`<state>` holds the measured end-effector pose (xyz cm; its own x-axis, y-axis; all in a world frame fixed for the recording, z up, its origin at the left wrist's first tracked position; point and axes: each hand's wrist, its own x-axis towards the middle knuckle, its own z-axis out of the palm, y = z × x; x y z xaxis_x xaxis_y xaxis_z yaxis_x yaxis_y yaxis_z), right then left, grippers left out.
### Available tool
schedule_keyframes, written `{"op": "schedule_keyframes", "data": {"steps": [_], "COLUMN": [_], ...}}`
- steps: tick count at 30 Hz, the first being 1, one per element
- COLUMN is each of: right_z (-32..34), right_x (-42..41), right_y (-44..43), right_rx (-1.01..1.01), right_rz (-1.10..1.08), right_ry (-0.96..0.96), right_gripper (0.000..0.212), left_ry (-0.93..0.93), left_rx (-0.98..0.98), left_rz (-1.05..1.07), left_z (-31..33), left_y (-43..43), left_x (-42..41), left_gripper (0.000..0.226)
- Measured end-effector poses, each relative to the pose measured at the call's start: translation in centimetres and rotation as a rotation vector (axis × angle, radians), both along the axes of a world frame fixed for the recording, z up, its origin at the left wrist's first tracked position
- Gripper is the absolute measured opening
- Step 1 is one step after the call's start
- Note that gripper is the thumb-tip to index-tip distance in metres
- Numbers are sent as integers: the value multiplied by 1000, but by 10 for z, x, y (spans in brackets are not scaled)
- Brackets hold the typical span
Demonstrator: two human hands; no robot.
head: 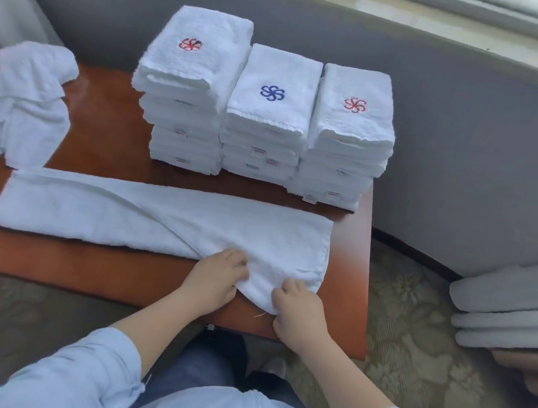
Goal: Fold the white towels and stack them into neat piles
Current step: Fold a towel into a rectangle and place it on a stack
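Counts around one table (105, 132).
Three folded-towel stacks: left stack (190, 89), middle stack (267, 117), right stack (348, 135); towels per stack too tight to count. Top emblems: two red, left emblem (190, 44) and right emblem (355, 105), one blue emblem (272, 93). One flat towel (121, 214). One loose heap (23, 100), towel number unclear. Two hands: left hand (216, 276), right hand (300, 315).

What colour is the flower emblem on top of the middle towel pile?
Blue: the flower emblem on the middle towel pile is a blue pinwheel, seen clearly in the head view.
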<state>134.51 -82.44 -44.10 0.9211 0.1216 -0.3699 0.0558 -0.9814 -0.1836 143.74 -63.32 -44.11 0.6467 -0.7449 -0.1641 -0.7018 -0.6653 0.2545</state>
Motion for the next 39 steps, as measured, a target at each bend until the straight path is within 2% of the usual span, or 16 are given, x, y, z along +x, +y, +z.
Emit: {"op": "schedule_keyframes", "data": {"steps": [2,4,9,11,15,19,22,27,32,35,39], "right_z": [4,10,30,35,35,23,15,3,-4,0,7], "right_x": [8,16,43,58,84,97,96,84,75,77,80], "right_y": [-5,-13,-41,-52,-66,-72,-75,-81,-79,-79,-75], "right_rx": [73,208,679,857,976,952,931,605,414,350,264], "right_rz": [-56,-173,-721,-868,-1015,-1076,-1086,-1018,-979,-958,-901], "right_ry": [11,26,-10,-63,-127,-133,-58,38,92,57,-116], "right_gripper": [16,12,7,9,12,13,29,33,37,38,25], "left_ry": [-9,3,28,11,18,36,70,39,53,29,21], "left_rx": [-16,-28,-71,-104,-132,-124,-91,-42,-82,-56,-102], "left_rz": [-7,21,124,130,174,202,205,171,191,191,169], "left_z": [1,4,22,28,29,18,4,-13,-15,-16,-15], "left_y": [-1,-3,-24,-38,-60,-78,-85,-93,-97,-97,-94], "left_x": [2,7,37,53,83,106,117,123,120,121,120], "left_gripper": [9,15,24,23,22,22,24,19,13,13,15]}}
